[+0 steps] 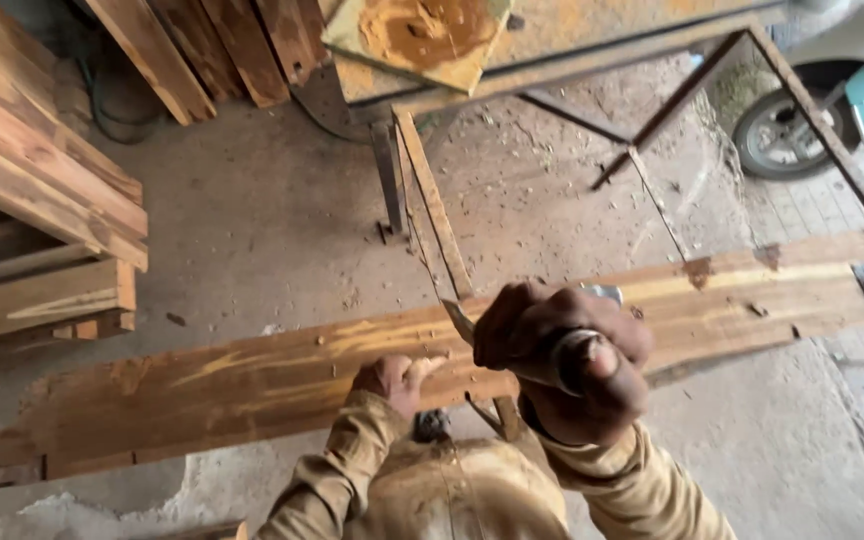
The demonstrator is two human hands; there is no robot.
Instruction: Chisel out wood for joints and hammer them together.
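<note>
Plank [252,385] edge under left hand [389,380] resting; right hand [562,360] clenched on metal tool [577,355]; bare floor [272,230] beyond.

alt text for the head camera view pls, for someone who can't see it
Seen from above, a person's right hand grips a metal-handled tool over a long reddish wooden plank, while the left hand rests on the plank's near edge. The plank spans a dusty concrete floor, with stacked timber at left and a metal frame behind.
</note>
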